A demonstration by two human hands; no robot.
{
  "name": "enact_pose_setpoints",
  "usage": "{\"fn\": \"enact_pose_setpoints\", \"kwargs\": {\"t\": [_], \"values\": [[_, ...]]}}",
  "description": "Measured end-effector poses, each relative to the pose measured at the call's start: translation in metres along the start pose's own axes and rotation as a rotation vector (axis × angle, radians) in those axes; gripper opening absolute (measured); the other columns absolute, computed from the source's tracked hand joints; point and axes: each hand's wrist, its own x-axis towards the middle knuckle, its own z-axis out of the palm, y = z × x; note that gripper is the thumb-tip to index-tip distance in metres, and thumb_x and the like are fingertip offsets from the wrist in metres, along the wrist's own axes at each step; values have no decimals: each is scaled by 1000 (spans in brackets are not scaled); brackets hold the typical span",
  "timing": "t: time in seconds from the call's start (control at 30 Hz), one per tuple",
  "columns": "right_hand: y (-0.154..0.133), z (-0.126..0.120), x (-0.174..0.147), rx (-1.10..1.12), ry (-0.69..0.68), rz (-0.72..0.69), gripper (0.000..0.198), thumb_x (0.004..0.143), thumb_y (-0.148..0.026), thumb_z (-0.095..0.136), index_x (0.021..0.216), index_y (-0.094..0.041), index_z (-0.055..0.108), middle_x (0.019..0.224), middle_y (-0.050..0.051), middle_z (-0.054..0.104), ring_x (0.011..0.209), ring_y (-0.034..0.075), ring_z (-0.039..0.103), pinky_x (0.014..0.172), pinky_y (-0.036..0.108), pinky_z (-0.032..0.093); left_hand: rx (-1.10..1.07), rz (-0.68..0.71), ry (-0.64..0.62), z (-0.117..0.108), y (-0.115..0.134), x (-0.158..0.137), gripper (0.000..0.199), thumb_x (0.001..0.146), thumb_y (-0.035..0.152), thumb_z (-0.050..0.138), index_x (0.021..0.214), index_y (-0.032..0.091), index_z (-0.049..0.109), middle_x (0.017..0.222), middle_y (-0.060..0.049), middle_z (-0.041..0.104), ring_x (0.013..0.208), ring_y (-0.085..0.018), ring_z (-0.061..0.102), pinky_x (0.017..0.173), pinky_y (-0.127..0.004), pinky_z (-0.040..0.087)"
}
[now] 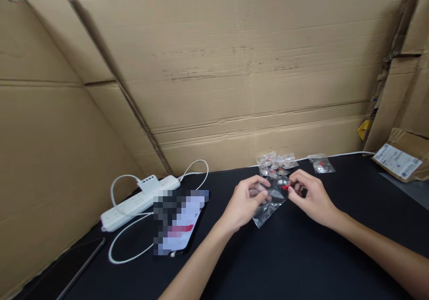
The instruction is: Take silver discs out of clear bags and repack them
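My left hand is closed on a small clear plastic bag, which hangs below its fingers toward me. Between the two hands, at the mouth of the bag, is a small round silvery item with a red part. The thumb and fingers of my right hand pinch it at the red part. Whether the item sits partly inside the bag cannot be made out. Just beyond my hands lies a pile of clear packets with similar red-and-silver contents. One more packet lies apart, to the right.
A white power strip with a plugged-in charger and looping white cable lies left on the black table. Near it is a phone, partly pixelated. A dark flat device is at lower left. Cardboard walls surround the table; a labelled package sits right.
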Motion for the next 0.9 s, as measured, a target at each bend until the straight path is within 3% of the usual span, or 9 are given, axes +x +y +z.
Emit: {"fn": "enact_pose_setpoints", "kwargs": {"t": [0.17, 0.53, 0.7, 0.9], "values": [[7, -3, 5, -3, 40, 100, 7, 81, -17, 55, 74, -17, 56, 76, 0, 53, 58, 10, 50, 54, 24, 40, -56, 9, -10, 0, 2, 0, 19, 79, 23, 64, 94, 14, 60, 79, -4, 61, 78, -21, 69, 70, -35, 55], [4, -3, 2, 25, -252, 58, 6, 83, -18, 54, 78, -17, 58, 81, 2, 54, 64, 11, 52, 59, 24, 43, -146, -48, -49, 2, 3, -1, 29, 74, 27, 74, 98, 14, 65, 88, -6, 63, 80, -19, 66, 66, -29, 55], [4, -9, 7, 76, -255, 118, 9, 82, -21, 56, 73, -17, 56, 75, 0, 51, 63, 11, 48, 59, 25, 41, -332, -103, -38, 0, 12, -3, 39, 73, 27, 77, 108, 13, 65, 92, -10, 70, 87, -21, 68, 82, -37, 55], [5, -7, 9, 169, -206, 207, 14, 83, -27, 56, 74, -16, 58, 76, 1, 51, 64, 11, 48, 60, 26, 41, -464, -24, -63, 4, 17, -6, 41, 78, 25, 74, 116, 14, 65, 120, -15, 66, 115, -28, 60, 101, -42, 44]]}}
